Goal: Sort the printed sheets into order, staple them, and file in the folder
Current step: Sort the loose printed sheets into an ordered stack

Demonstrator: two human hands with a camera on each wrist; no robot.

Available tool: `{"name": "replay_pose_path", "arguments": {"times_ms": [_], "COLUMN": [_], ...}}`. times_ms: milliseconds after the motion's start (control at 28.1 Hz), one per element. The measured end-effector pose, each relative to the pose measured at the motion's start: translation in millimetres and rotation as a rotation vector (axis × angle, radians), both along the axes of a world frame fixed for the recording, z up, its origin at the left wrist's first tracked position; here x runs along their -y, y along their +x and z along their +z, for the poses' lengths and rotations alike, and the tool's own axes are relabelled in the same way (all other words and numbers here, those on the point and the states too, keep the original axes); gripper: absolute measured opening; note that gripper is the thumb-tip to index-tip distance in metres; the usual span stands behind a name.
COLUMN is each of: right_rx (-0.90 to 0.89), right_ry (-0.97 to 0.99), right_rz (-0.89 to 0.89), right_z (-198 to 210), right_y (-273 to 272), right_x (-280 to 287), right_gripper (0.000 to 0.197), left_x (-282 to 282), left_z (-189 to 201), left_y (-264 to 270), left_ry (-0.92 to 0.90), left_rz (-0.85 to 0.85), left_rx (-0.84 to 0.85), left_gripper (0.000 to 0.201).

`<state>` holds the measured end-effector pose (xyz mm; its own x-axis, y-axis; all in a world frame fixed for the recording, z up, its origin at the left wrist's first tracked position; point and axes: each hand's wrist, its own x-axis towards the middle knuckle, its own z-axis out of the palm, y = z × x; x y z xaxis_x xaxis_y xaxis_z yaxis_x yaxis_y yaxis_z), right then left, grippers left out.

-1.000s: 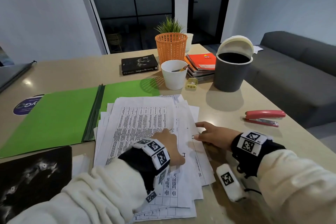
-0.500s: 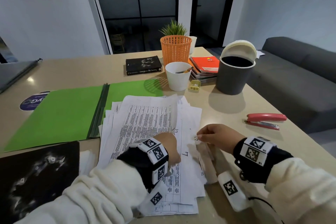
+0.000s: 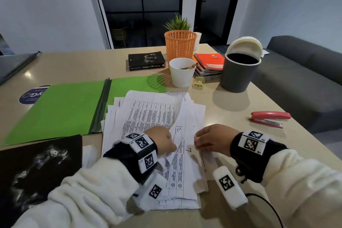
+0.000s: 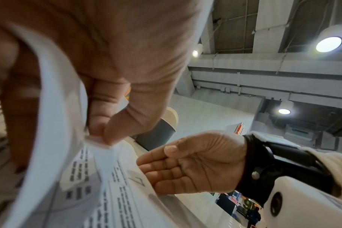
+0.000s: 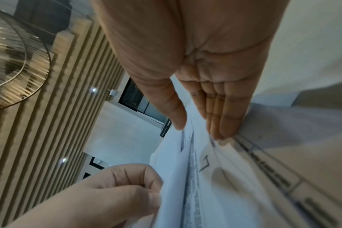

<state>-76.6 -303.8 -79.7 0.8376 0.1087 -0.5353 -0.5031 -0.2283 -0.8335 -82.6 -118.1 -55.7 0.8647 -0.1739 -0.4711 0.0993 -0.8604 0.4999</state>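
A: Why is the left hand [image 3: 163,141] curled like that?

B: Its grip is closed on paper. In the left wrist view the thumb and forefinger pinch the edge of several sheets and bow them upward, probably to fan the corners so the handwritten page numbers show. A 12 and a 7 can be read on the printed sheets [image 3: 148,116] beside it.

A: And the right hand [image 3: 212,139]?

B: Its grip is open: fingers straight and together, tips resting on the sheet marked 7, thumb apart. My guess is it steadies that page while the left leafs through. Nothing is pinched there.

A: So where does the task stand?

B: Still at sorting, I'd say. The pile is loose and skewed, edges splayed, lying on the surface right in front of the person and partly overlapping the right flap of the green folder [image 3: 61,109], which lies open and flat to the left. The red stapler [image 3: 269,119] sits well apart on the right, touched by neither hand.

A: What else is on the surface [image 3: 231,109]?

B: It is beige. At the back stand an orange mesh basket [image 3: 180,47] with a small plant behind it, a white cup [image 3: 181,75] holding a pencil, a black book [image 3: 146,60], a stack of spiral notebooks [image 3: 209,65] and a grey bin [image 3: 238,74] with its pale lid tipped up. A dark printed sheet lies at the near left.

A: The room?

B: White walls, dark glass doors behind, a grey sofa [image 3: 299,72] to the right.
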Motion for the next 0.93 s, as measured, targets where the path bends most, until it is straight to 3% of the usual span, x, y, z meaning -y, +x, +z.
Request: {"name": "replay_pose_path", "arguments": {"times_ms": [178,285,392,499,713,819,926], "right_rx": [-0.061,-0.092,0.001,0.104,0.219,0.200,0.165], "right_ry": [0.136,0.186,0.021,-0.210,-0.334,-0.326,-0.476], "right_rz": [-0.080,-0.039,0.027,0.060,0.067,0.087,0.235], "right_z": [1.5,0.4,-2.9,-3.8,1.4,3.5,1.6], "right_y": [0.0,-4.5,-3.8,0.8,5.6,5.1,4.5], "right_x": [-8.5,-13.8,-15.0,-13.1,-11.2,-14.3,-17.0], "right_gripper": [0.015,0.023,0.025,0.012,0.005,0.013,0.027], "left_x": [-1.9,-2.0,-4.4,-6.8,-5.6,-4.3,-5.4], "left_z": [-4.1,-2.5,-3.5,-5.4,-4.0,-2.6,-2.7], "left_y": [3.7,3.0,4.9,6.6,4.8,4.6,2.0], "left_ry": [0.047,0.083,0.087,0.064,0.066,0.041,-0.045], "left_rz": [-0.033,-0.063,-0.081,-0.064,-0.061,-0.045,0.021], "left_rx": [0.034,0.054,0.059,0.059,0.080,0.093,0.079], "left_gripper": [0.005,0.005,0.007,0.009,0.008,0.009,0.008]}}
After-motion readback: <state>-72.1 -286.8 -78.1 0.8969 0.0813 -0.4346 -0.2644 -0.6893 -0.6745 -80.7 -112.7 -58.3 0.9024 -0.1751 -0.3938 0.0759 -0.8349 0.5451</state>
